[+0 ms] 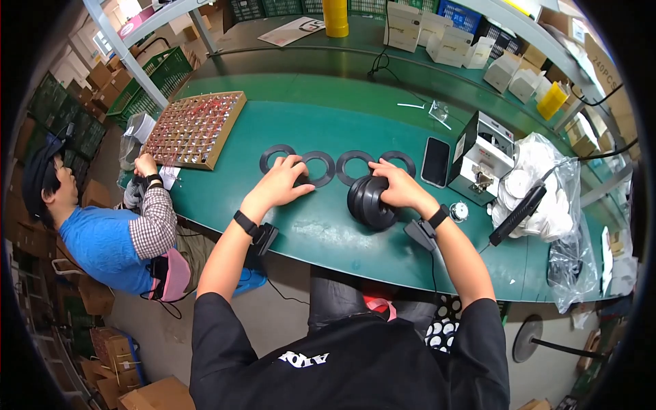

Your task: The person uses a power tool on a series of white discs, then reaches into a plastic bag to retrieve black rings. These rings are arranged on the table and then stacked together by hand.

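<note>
Several flat black rings lie in a row on the green table: a far-left ring, a second ring, a third ring and a far-right ring. My left hand rests over the two left rings, thumb and fingers apart, its fingertips at the second ring's left edge. My right hand grips a thick stack of black rings, tilted on its side, just in front of the third ring. The hand hides the stack's right side.
Right of the rings are a phone, an open metal device box, a small round metal part and a bag of white parts. A divided tray stands left, beside a seated co-worker. White boxes line the back.
</note>
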`<state>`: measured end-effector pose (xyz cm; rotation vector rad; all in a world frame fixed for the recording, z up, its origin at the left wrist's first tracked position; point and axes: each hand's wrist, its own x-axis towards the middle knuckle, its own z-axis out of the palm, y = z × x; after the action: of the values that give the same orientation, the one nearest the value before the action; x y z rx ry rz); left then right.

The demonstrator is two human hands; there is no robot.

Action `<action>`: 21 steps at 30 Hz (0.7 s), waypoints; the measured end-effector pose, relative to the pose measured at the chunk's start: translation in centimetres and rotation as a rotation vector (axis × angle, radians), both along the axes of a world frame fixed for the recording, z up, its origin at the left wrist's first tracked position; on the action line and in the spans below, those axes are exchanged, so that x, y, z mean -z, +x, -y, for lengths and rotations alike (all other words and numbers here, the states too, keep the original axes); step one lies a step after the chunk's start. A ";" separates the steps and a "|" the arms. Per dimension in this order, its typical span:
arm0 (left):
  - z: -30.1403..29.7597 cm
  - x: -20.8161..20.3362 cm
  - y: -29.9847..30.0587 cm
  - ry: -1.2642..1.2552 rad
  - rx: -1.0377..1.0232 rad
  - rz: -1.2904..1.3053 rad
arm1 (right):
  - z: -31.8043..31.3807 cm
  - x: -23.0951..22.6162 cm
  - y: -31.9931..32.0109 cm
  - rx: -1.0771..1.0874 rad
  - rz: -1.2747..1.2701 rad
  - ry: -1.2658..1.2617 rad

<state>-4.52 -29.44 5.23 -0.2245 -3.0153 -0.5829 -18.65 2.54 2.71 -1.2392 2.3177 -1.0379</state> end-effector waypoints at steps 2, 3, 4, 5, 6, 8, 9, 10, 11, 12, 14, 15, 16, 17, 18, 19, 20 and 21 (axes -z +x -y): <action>0.4 0.2 -1.8 -0.011 0.019 -0.012 | 0.5 0.0 -1.7 0.008 -0.012 0.022; 0.5 0.4 -2.7 -0.019 0.036 -0.019 | 0.7 -0.1 -2.4 0.011 -0.019 0.033; 0.6 0.5 -3.6 -0.027 0.053 -0.025 | 1.0 -0.1 -2.9 0.013 -0.026 0.030; 0.6 0.8 -4.3 -0.028 0.055 -0.032 | 1.2 -0.2 -3.3 0.021 -0.036 0.053; 0.7 1.1 -5.0 -0.043 0.042 -0.056 | 1.5 -0.3 -3.7 0.028 -0.045 0.077; 0.8 1.6 -6.3 -0.071 0.014 -0.103 | 1.6 -0.6 -4.4 0.036 -0.059 0.101; 1.0 1.9 -6.9 -0.071 0.014 -0.109 | 1.6 -0.7 -4.7 0.039 -0.069 0.107; 1.1 2.0 -7.5 -0.053 -0.029 -0.139 | 1.6 -0.7 -5.0 0.042 -0.078 0.114; 1.2 2.1 -8.1 -0.035 -0.072 -0.168 | 1.5 -0.8 -5.3 0.045 -0.086 0.121; 1.3 2.2 -8.6 -0.017 -0.116 -0.198 | 1.5 -0.7 -5.5 0.044 -0.091 0.122; 1.7 2.3 -9.8 -0.018 -0.157 -0.229 | 1.5 -0.7 -5.9 0.070 -0.100 0.141; 2.0 2.4 -10.3 -0.022 -0.195 -0.254 | 1.5 -0.6 -6.2 0.084 -0.102 0.150; 2.3 2.5 -10.9 -0.026 -0.234 -0.279 | 1.5 -0.7 -6.5 0.084 -0.105 0.151; 2.6 2.6 -11.4 -0.028 -0.241 -0.282 | 1.6 -0.6 -6.9 0.089 -0.105 0.152; 2.7 2.8 -12.2 -0.034 -0.239 -0.298 | 1.6 -0.7 -7.2 0.096 -0.106 0.153; 2.6 2.9 -13.1 -0.041 -0.236 -0.315 | 1.6 -0.7 -7.6 0.103 -0.108 0.154; 2.6 3.2 -13.9 -0.049 -0.231 -0.330 | 1.7 -0.7 -8.0 0.100 -0.111 0.150; 2.6 3.5 -14.6 -0.054 -0.233 -0.334 | 1.8 -0.8 -8.4 0.113 -0.100 0.162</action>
<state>-19.12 -32.03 1.69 0.0271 -2.6835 -0.3979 -27.00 0.76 3.52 -1.1335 2.5168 -0.8196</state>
